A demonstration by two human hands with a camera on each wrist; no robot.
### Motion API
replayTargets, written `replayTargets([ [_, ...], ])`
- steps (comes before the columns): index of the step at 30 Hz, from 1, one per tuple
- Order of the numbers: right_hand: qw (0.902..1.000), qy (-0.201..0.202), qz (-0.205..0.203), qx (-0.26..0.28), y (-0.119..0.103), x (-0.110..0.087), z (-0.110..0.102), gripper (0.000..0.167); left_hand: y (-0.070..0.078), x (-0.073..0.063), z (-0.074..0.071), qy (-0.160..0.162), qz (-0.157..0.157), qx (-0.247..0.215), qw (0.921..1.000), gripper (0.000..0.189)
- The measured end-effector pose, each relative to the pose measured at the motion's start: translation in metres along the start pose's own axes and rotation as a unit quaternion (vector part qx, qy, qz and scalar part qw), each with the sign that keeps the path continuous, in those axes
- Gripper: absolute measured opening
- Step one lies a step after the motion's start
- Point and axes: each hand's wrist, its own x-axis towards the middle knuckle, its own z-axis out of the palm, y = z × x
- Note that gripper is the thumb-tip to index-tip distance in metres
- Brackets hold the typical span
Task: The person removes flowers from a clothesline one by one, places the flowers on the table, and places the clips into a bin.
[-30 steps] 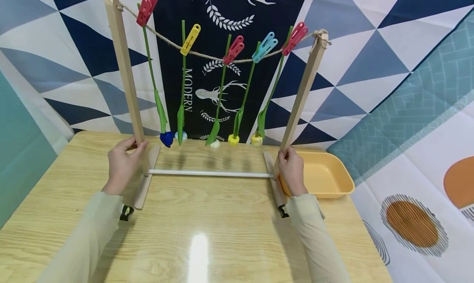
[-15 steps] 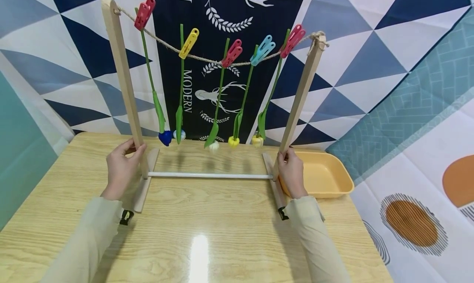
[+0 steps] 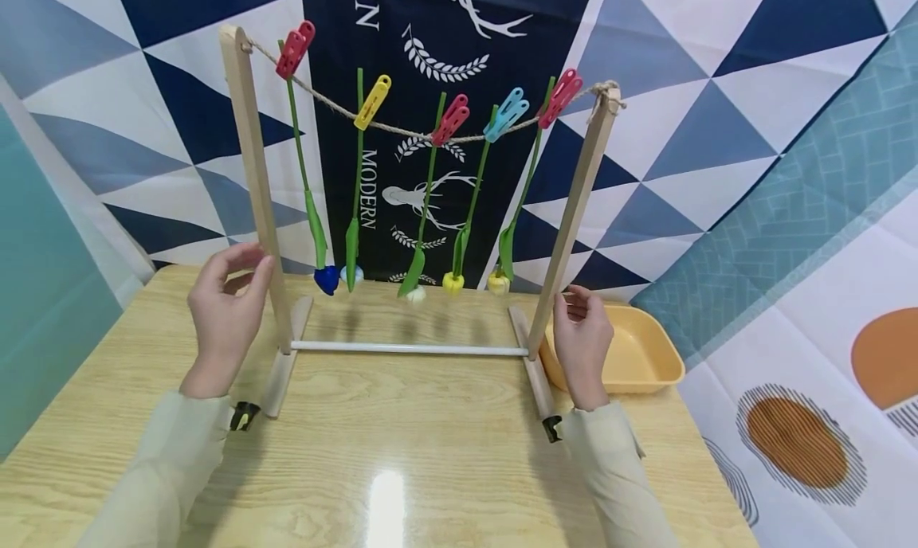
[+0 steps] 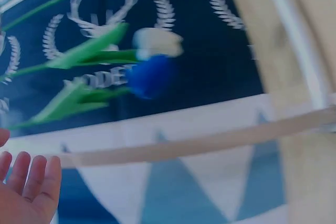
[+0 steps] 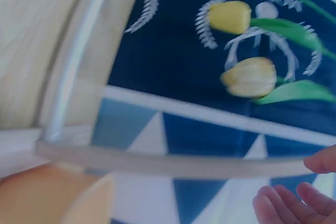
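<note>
Two wooden posts [image 3: 254, 162] — left hand [image 3: 225, 313], right hand [image 3: 584, 337] beside, loosely parted, empty (five tulips [image 3: 453, 283] between).

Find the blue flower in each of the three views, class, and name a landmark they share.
Head: blue flower left of centre, around mid-height.
Left wrist: near the centre, slightly blurred.
Right wrist: not in it.
Shared landmark: the white rod, visible in all three views.

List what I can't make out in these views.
Left wrist view: rest of the left hand, cut off by left and bottom edges; blue flower petals, blurred.
Right wrist view: rest of the right hand, cut off by right and bottom edges.
Head view: part of the orange basin, behind the right hand.
</note>
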Motion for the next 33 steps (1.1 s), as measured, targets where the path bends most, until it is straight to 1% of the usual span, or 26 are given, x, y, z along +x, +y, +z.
replayTargets([
  [2,0.9995,0.0,-0.027,0.015,-0.011,-0.001,0.0,0.023,0.013,0.007,0.003,-0.004,0.012,-0.003,0.9999,0.026],
  [4,0.9978,-0.012,-0.052,0.04,-0.024,-0.002,0.002,0.02,0.024,0.015,0.007,-0.007,0.018,-0.006,0.9998,0.026],
  [7,0.9924,-0.038,-0.091,0.074,-0.048,-0.004,0.01,0.016,0.037,0.026,0.017,-0.012,0.015,-0.018,0.9997,0.026],
  [10,0.9839,-0.071,-0.126,0.105,-0.076,-0.004,0.018,0.014,0.047,0.036,0.028,-0.022,0.01,-0.036,0.999,0.029],
  [14,0.9686,-0.112,-0.175,0.136,-0.117,-0.002,0.029,0.016,0.057,0.047,0.041,-0.042,0.008,-0.051,0.9978,0.036],
  [18,0.9537,-0.139,-0.21,0.164,-0.157,0.003,0.039,0.016,0.065,0.058,0.048,-0.067,-0.006,-0.041,0.9969,0.046],
  [22,0.9419,-0.158,-0.239,0.176,-0.19,0.013,0.048,0.016,0.069,0.069,0.053,-0.085,-0.023,-0.031,0.9956,0.055],
  [25,0.9361,-0.171,-0.248,0.182,-0.213,0.023,0.052,0.017,0.071,0.076,0.055,-0.09,-0.028,-0.033,0.9951,0.059],
  [27,0.9344,-0.179,-0.246,0.185,-0.228,0.03,0.054,0.019,0.072,0.079,0.056,-0.091,-0.029,-0.037,0.9947,0.06],
  [30,0.9344,-0.184,-0.239,0.189,-0.251,0.041,0.058,0.019,0.072,0.084,0.059,-0.094,-0.032,-0.033,0.9946,0.06],
  [33,0.9374,-0.188,-0.231,0.181,-0.271,0.051,0.064,0.019,0.071,0.087,0.061,-0.089,-0.038,-0.023,0.995,0.057],
])
